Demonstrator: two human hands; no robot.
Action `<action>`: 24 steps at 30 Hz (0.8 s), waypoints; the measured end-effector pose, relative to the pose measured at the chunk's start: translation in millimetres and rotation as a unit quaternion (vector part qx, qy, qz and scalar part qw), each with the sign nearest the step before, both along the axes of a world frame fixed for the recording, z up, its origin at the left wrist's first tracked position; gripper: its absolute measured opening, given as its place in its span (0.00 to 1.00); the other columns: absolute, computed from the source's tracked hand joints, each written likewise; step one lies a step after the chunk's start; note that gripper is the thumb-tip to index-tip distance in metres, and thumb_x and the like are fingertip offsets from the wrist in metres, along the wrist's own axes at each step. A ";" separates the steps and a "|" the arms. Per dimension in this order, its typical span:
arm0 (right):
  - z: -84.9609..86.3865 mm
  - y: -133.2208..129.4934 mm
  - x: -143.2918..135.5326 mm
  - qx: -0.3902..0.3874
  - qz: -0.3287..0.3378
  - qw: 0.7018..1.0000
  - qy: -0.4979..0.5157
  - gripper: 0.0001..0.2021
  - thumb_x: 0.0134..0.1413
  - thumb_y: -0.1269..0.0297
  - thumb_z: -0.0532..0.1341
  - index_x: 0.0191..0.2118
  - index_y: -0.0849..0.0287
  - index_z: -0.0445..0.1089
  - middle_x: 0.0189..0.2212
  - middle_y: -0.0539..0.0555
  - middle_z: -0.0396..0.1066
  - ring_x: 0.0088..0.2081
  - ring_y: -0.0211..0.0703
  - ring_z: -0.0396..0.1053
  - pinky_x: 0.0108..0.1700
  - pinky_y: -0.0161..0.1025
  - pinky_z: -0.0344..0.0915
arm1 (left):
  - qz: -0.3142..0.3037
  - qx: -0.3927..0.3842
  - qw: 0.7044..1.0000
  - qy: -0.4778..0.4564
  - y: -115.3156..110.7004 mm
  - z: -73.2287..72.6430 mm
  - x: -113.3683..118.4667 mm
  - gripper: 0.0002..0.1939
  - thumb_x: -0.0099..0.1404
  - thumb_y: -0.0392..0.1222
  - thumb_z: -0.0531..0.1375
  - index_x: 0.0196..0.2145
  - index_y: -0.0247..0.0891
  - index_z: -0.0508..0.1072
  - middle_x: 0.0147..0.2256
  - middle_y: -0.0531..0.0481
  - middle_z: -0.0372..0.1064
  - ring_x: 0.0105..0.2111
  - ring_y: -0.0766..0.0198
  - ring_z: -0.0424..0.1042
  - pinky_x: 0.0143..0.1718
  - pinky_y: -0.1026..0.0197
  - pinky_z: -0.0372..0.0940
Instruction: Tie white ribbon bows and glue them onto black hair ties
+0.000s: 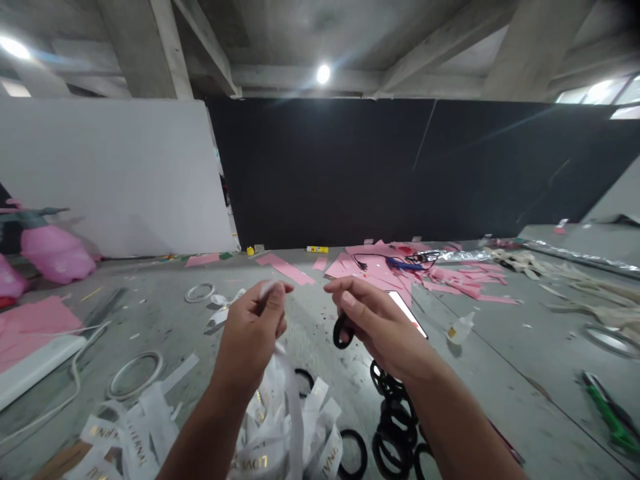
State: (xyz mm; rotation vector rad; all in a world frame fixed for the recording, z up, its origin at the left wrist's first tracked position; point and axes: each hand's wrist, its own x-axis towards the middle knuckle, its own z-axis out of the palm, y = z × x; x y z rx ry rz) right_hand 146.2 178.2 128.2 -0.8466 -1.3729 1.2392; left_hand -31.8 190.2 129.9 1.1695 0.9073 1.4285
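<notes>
Within the left hand (255, 317) and right hand (383, 321) respectively, flat white ribbon (293, 400) and a round black ring (337, 337) are being clasped, seemingly for control.

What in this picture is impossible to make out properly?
All in the head view:
Right hand: its fingers hide part of the black ring.
Bright screen: partly hidden behind that hand.
White ribbons: folds and the bottom edge hide some lettering.
Yellow tube: print too small.
Far-left pink bottle: cut off by the left edge.
</notes>
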 end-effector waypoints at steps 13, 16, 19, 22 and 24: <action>-1.3 -3.4 -16.6 -0.018 0.006 0.979 0.201 0.10 0.54 0.67 0.64 0.43 0.51 0.71 0.36 0.48 0.63 0.30 0.32 0.62 0.35 0.33 0.63 | -0.164 0.026 0.972 0.166 -10.0 4.1 3.0 0.16 0.60 0.53 0.64 0.26 0.35 0.73 0.20 0.57 0.52 0.21 0.71 0.49 0.22 0.66 0.46; -1.2 -4.4 -17.2 -0.018 0.016 0.978 0.207 0.13 0.52 0.66 0.66 0.45 0.51 0.72 0.41 0.50 0.66 0.33 0.33 0.66 0.40 0.35 0.66 | -0.153 0.000 0.985 0.076 -7.5 0.6 1.5 0.17 0.58 0.55 0.66 0.31 0.36 0.75 0.20 0.58 0.53 0.19 0.72 0.49 0.21 0.66 0.45; -4.6 -3.1 -18.1 -0.017 0.008 0.983 0.181 0.16 0.50 0.66 0.68 0.47 0.50 0.72 0.44 0.51 0.70 0.39 0.36 0.71 0.46 0.38 0.67 | -0.159 -0.015 0.987 0.005 -5.3 -3.8 0.3 0.16 0.57 0.53 0.67 0.33 0.36 0.73 0.21 0.58 0.57 0.18 0.75 0.49 0.21 0.66 0.46; -8.8 -1.2 -19.7 -0.018 -0.006 0.987 0.159 0.14 0.51 0.66 0.69 0.45 0.52 0.74 0.40 0.51 0.74 0.40 0.38 0.73 0.47 0.39 0.68 | -0.176 -0.029 0.984 -0.024 -4.1 -5.6 -1.0 0.15 0.59 0.50 0.66 0.31 0.35 0.71 0.19 0.60 0.54 0.17 0.76 0.48 0.20 0.67 0.45; -9.5 -0.4 -20.6 -0.030 -0.006 0.987 0.160 0.12 0.51 0.64 0.69 0.43 0.54 0.75 0.37 0.51 0.75 0.37 0.38 0.74 0.44 0.40 0.70 | -0.180 -0.041 0.982 -0.040 -4.0 -5.2 -1.0 0.15 0.59 0.49 0.66 0.29 0.35 0.69 0.17 0.61 0.50 0.16 0.76 0.48 0.20 0.67 0.45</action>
